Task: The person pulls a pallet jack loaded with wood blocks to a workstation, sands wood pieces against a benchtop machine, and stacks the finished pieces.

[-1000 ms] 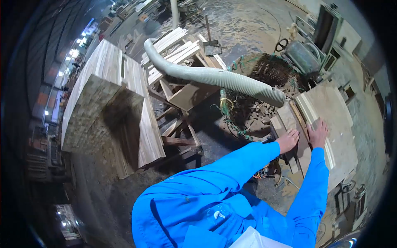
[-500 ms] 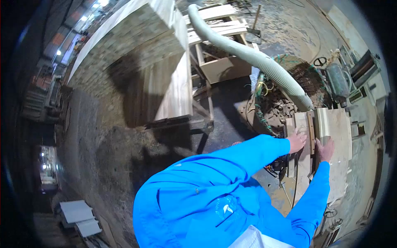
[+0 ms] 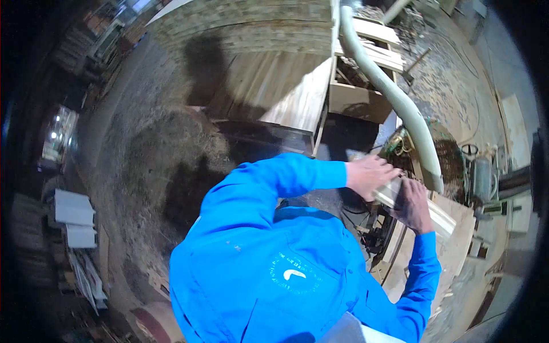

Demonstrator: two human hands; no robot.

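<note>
My left hand [image 3: 372, 176] is at the near-left end of a pale grooved wooden strip [image 3: 440, 220], its fingers reaching over the top. My right hand [image 3: 416, 208] is closed around the strip farther along, its fingers hiding part of the wood. The strip lies at a slant above a wooden work surface [image 3: 461, 210] on a machine. Dark machine parts [image 3: 373, 231] show below my hands.
A pale flexible hose [image 3: 400, 103] runs down beside a woven basket [image 3: 452, 154]. A big stack of wood pieces [image 3: 263, 34] stands ahead, with boards [image 3: 274, 86] below it. White panels [image 3: 74, 208] lie at left.
Both hands have moved left and toward my body with the strip, which has turned from lengthwise on the surface to a slant. My view has swung to the right.
</note>
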